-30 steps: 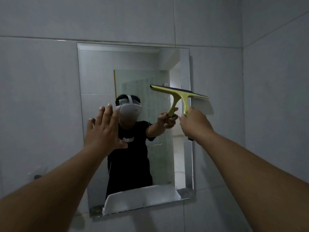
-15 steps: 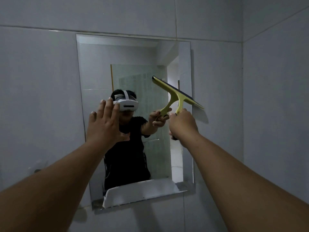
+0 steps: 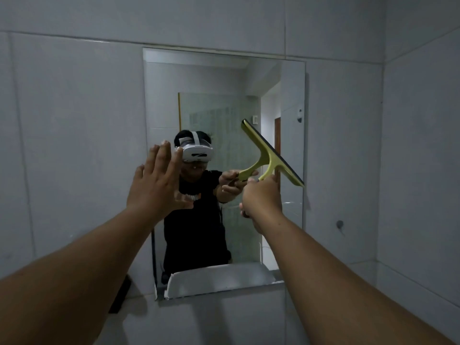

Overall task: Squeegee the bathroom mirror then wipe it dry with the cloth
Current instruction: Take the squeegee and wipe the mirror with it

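Dim bathroom, big pale grey wall tiles (image 3: 74,145), corner w/ side wall (image 3: 423,145) at right, small wall hook (image 3: 339,224) lower right

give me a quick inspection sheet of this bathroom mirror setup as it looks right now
surface: mirror mounted on grey wall tiles
job's things: yellow squeegee tilted against the mirror's right half; cloth not seen
clutter: white strip along the mirror's bottom edge
grippers: right hand grips the squeegee handle; left hand open, fingers straight, raised at the mirror's left edge
cables: nothing seen
surroundings: small wall hook right of the mirror
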